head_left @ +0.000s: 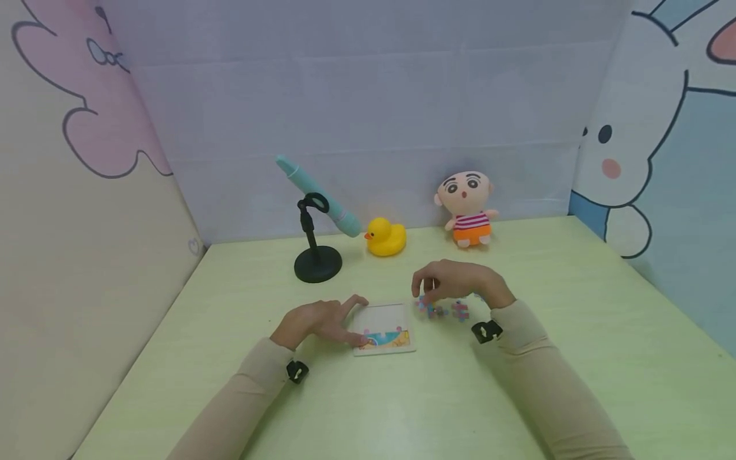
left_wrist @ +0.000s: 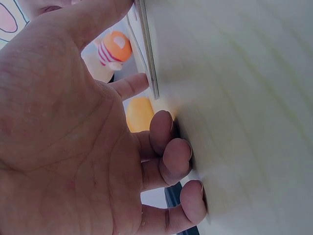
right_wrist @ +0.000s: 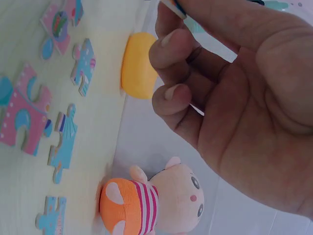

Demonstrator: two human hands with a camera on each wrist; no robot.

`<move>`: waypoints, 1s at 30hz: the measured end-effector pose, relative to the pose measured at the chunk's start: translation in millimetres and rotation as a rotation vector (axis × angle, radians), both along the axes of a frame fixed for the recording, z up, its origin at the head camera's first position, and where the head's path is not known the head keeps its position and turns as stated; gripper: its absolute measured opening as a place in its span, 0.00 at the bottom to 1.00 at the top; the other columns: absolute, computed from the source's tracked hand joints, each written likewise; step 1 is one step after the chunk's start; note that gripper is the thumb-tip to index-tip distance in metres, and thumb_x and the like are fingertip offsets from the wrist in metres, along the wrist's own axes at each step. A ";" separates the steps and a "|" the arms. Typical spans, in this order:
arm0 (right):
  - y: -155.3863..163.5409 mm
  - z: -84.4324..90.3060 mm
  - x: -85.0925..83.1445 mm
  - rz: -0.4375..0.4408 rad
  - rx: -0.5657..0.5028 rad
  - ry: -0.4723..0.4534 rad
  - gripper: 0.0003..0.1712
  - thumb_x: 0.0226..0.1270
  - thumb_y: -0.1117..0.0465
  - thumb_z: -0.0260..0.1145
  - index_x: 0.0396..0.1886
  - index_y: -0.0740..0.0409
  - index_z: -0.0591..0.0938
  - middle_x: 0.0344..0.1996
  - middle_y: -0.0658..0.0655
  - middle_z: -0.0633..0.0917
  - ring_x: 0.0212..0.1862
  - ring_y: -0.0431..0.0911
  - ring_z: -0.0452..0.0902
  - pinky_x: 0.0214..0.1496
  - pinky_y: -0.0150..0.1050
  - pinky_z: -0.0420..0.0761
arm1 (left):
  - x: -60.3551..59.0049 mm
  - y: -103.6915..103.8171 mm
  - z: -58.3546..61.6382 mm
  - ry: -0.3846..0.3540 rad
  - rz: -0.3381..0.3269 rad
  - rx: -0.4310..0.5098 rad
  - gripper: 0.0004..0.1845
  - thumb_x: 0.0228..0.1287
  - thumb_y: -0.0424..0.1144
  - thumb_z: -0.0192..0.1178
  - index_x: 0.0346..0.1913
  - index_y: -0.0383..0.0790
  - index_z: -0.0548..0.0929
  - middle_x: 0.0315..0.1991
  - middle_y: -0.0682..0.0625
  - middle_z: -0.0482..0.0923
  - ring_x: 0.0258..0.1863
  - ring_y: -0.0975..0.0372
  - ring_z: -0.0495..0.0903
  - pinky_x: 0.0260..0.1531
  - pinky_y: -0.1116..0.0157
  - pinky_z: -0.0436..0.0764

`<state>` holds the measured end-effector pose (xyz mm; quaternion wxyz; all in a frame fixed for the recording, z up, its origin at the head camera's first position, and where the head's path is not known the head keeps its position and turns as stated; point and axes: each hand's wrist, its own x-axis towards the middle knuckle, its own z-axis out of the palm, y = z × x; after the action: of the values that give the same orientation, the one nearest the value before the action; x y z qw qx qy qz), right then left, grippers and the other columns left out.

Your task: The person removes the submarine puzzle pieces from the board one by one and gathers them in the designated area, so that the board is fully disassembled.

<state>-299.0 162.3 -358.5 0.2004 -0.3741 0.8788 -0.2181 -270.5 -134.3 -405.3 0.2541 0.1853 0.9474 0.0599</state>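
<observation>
Your left hand (head_left: 319,322) rests flat beside the puzzle tray (head_left: 384,329) on the tabletop (head_left: 402,402), steadying its left edge. Your right hand (head_left: 454,281), just right of the tray, pinches a puzzle piece (right_wrist: 172,6) above the loose pieces (head_left: 445,311). They look light, thin and stiff; hold them by the edges.

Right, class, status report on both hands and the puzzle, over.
Left hand steadies the puzzle tray. Right hand pinches a puzzle piece over the loose pieces. Nothing in the way.

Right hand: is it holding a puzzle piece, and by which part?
Yes: the right hand pinches a puzzle piece by its edge between the fingertips. Left hand steadies the puzzle tray.
</observation>
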 end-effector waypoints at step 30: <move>55.2 8.7 -5.7 -0.071 0.043 -0.167 0.05 0.71 0.67 0.64 0.45 0.58 0.80 0.32 0.54 0.83 0.33 0.51 0.78 0.40 0.47 0.79 | 1.4 0.7 2.2 0.007 -0.019 -0.001 0.43 0.60 0.69 0.61 0.73 0.64 0.56 0.40 0.47 0.72 0.36 0.53 0.75 0.40 0.55 0.75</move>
<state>-304.7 217.5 -349.8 0.2732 -0.3190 0.8761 -0.2367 -269.1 -133.6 -403.2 0.2516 0.1944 0.9464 0.0562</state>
